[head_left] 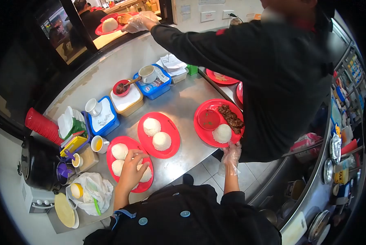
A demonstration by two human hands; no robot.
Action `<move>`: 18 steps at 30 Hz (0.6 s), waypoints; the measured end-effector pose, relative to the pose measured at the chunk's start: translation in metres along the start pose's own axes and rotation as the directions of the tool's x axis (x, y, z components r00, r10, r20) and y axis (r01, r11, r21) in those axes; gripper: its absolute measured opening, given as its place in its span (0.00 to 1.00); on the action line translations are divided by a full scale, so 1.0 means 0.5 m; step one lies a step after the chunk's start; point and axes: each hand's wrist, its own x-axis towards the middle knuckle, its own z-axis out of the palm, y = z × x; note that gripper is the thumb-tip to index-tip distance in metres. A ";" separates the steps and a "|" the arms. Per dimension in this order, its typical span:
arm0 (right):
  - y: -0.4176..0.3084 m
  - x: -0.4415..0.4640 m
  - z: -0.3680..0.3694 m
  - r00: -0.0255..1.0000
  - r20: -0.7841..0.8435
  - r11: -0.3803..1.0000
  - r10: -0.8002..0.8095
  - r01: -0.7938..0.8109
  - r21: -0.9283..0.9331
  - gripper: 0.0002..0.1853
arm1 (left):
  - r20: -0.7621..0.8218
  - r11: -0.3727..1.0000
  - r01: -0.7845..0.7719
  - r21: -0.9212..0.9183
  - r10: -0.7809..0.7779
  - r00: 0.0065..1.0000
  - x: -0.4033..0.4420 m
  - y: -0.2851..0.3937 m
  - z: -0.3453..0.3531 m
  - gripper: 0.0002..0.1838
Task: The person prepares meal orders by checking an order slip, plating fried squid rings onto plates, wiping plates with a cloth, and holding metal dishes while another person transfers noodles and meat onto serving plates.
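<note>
My right hand (232, 155), in a clear plastic glove, grips the near rim of a red oval plate (200, 133). On that plate are a rice mound (222, 133), dark chopped meat (231, 118) and a red bowl of sauce (209, 119). My bare left hand (130, 168) hovers over another red plate (113, 153), fingers curved and apart. Several rice mounds (119, 151) lie on it, partly hidden by the hand; whether the fingertips touch one is unclear. Beside it rests a third red plate (169, 152) with two rice mounds (161, 141).
A co-worker's gloved hand (139, 22) holds a red plate (119, 30) at the window; their dark sleeve (199, 45) crosses the counter's far side. Tubs (154, 81), a mug (93, 107), stacked red bowls (43, 124), a black cooker (40, 161) and a plastic bag (99, 188) line the counter.
</note>
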 end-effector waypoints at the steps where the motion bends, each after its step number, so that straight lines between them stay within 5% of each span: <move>1: 0.001 -0.002 0.006 1.000 0.000 1.000 0.008 -0.008 -0.001 0.20 | 0.005 1.000 -0.001 0.007 0.001 1.000 0.002 0.004 0.001 0.11; 4: -0.001 -0.007 0.022 0.980 -0.199 0.984 0.015 -0.050 -0.170 0.25 | 0.012 1.000 0.003 0.018 -0.003 1.000 0.004 0.012 0.001 0.11; 12: 0.022 -0.050 0.003 0.996 -0.088 0.986 -0.017 0.002 -0.166 0.31 | 0.002 0.998 -0.039 0.056 0.039 0.999 -0.027 -0.021 -0.031 0.11; 18: 0.017 -0.123 0.038 0.999 0.020 0.988 -0.046 0.049 -0.145 0.26 | -0.048 0.999 0.009 0.042 -0.007 0.999 -0.071 -0.065 -0.071 0.12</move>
